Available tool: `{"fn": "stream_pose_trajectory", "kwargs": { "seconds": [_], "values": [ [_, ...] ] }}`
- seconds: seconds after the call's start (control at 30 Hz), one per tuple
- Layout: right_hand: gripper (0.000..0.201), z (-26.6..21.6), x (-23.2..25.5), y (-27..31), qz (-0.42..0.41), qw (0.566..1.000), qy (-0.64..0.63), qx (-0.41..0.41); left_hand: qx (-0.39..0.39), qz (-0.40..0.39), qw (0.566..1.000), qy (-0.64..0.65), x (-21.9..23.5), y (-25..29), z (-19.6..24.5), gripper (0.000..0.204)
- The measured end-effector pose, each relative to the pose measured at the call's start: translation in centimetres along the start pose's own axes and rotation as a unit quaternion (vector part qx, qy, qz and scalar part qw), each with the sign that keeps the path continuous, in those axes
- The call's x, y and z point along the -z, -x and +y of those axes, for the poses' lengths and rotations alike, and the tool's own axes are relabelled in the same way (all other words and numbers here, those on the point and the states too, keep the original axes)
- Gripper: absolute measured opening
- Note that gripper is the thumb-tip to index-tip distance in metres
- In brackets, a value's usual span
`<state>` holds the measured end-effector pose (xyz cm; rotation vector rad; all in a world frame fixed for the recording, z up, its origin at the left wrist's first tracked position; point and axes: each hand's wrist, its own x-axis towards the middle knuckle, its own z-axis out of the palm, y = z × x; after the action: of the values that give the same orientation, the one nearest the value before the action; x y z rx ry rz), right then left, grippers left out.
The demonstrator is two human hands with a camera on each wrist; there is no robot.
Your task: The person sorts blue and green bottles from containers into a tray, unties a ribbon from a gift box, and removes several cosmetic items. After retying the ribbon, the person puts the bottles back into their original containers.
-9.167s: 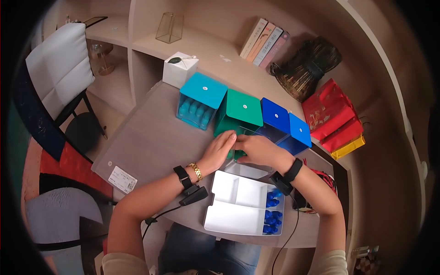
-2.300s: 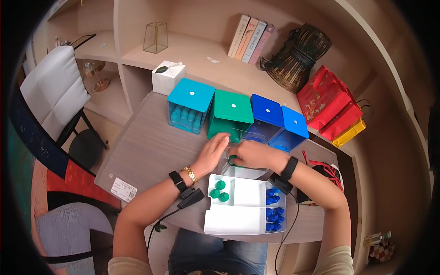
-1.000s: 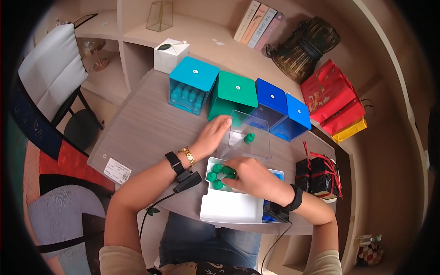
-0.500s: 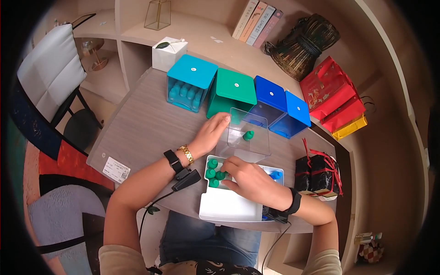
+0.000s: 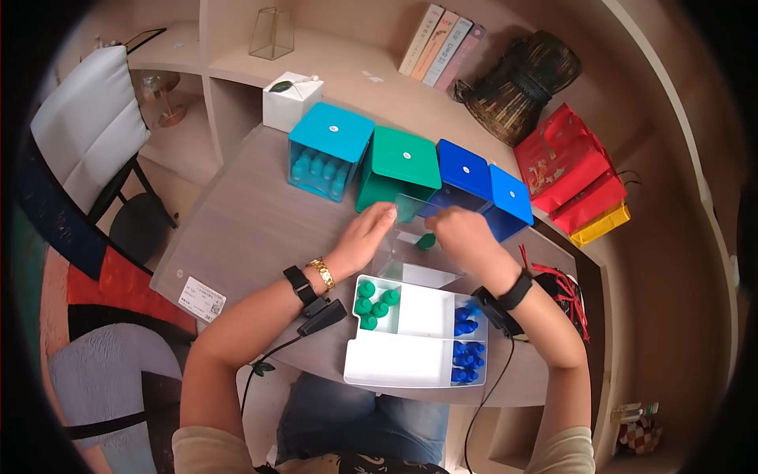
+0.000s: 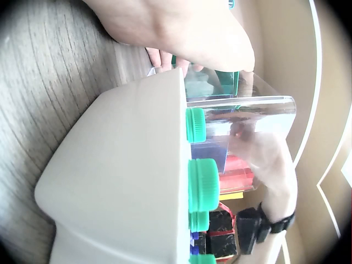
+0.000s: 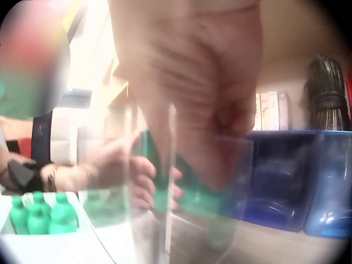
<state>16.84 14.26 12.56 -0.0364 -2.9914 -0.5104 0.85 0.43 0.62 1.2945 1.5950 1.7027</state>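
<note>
My left hand [image 5: 365, 237] holds the left side of a clear plastic box [image 5: 410, 268], thumb at its upper edge and fingertips along the wall. One small green bottle [image 5: 426, 241] shows inside this box. Over the box's right part, my right hand [image 5: 466, 241] reaches down with fingers loosely bent beside that bottle; the hand is blurred in the right wrist view. In front of the box lies a white divided tray [image 5: 395, 359]. Several green bottles [image 5: 379, 309] stand in its upper left compartment, and several blue bottles [image 5: 467, 359] fill the right-hand compartments.
Behind the hands stand boxes with turquoise [image 5: 332, 126], green [image 5: 404, 154], dark blue [image 5: 464, 167] and light blue [image 5: 512, 193] lids. Turquoise bottles show in the first. Black packages with red ribbon [image 5: 564, 296] sit at the right; red bags [image 5: 564, 166] stand behind.
My right hand carried a green bottle into the tray's upper left compartment, let it go there, and moved back up to the clear box. My left hand stays at the box.
</note>
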Motion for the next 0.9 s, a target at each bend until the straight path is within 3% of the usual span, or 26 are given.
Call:
{"fn": "stream_pose_trajectory", "kwargs": {
  "seconds": [0.2,0.4,0.5,0.67,0.8,0.9],
  "values": [
    [0.010,-0.7,-0.9,-0.8,-0.103,0.991,0.082,0.014,0.002,0.007,1.000,0.005,-0.3,-0.1,-0.2,0.054],
    [0.009,-0.9,0.9,-0.5,-0.101,0.994,0.044,0.000,-0.004,0.008,1.000,0.007,-0.3,-0.1,-0.2,0.054],
    [0.013,-1.6,4.7,0.8,0.039,0.998,-0.042,-0.031,0.001,0.018,1.000,0.003,-0.3,0.2,0.3,0.054],
    [0.018,-6.4,11.2,3.7,0.121,0.980,-0.156,0.024,0.002,-0.001,1.000,0.010,-0.2,0.0,0.1,0.054],
    [0.013,-9.8,10.0,5.6,0.079,0.980,-0.162,0.078,-0.010,0.008,1.000,0.001,-0.3,-0.1,-0.2,0.054],
    [0.023,-11.0,7.6,6.2,0.010,0.984,-0.163,0.075,-0.008,0.006,1.000,-0.002,-0.2,0.0,-0.1,0.053]
  ]
}}
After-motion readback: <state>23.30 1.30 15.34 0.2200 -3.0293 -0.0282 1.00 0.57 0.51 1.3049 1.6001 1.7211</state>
